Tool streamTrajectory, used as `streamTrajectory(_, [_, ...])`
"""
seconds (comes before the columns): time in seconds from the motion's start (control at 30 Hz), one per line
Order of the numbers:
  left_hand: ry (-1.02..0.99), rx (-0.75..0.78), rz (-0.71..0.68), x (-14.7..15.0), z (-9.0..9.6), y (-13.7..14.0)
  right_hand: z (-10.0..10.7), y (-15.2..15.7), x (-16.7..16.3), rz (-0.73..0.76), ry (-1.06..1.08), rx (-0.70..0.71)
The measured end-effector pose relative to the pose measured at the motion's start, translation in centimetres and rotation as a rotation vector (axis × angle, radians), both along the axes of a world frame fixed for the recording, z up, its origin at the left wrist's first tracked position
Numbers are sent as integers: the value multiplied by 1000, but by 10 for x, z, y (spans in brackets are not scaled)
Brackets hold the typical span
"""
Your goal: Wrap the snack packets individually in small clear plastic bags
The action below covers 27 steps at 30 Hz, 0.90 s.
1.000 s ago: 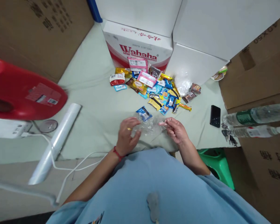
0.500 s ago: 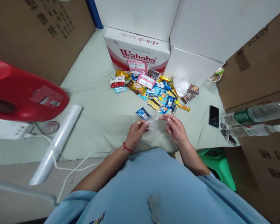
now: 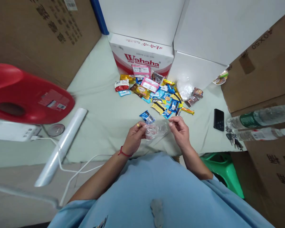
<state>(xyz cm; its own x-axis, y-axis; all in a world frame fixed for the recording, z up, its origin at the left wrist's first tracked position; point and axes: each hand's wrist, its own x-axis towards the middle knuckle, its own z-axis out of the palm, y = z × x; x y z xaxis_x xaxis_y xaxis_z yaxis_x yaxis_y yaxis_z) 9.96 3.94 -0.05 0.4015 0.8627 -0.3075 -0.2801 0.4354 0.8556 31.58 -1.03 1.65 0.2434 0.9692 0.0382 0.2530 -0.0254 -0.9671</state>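
The left hand (image 3: pixel 134 135) and right hand (image 3: pixel 181 132) pinch opposite sides of a clear plastic bag (image 3: pixel 155 130) near the front edge of the tablecloth (image 3: pixel 101 126). Leftward, its open stretch reaches a shiny white roll (image 3: pixel 65 144).

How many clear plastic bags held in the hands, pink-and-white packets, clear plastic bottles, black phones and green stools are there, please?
Held clear plastic bag: 1
Pink-and-white packets: 2
Clear plastic bottles: 2
Black phone: 1
Green stool: 1
Total: 7
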Motion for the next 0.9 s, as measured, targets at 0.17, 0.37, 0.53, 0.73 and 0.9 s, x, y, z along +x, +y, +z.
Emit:
streamTrajectory(0.17, [31,77,4,-4,0,-1,15,17,10,322,-243,108])
streamTrajectory(0.37, [106,194,-43,-20,4,15,18,30,30,619,-330,97])
streamTrajectory(0.53, [350,390,-126,-22,8,47,21,27,21,560,-403,138])
streamTrajectory(0.73, [687,605,507,-27,7,45,18,26,4,171,-483,70])
streamTrajectory(0.9, [515,744,276,-18,12,-3,19,27,-16,92,-219,-25])
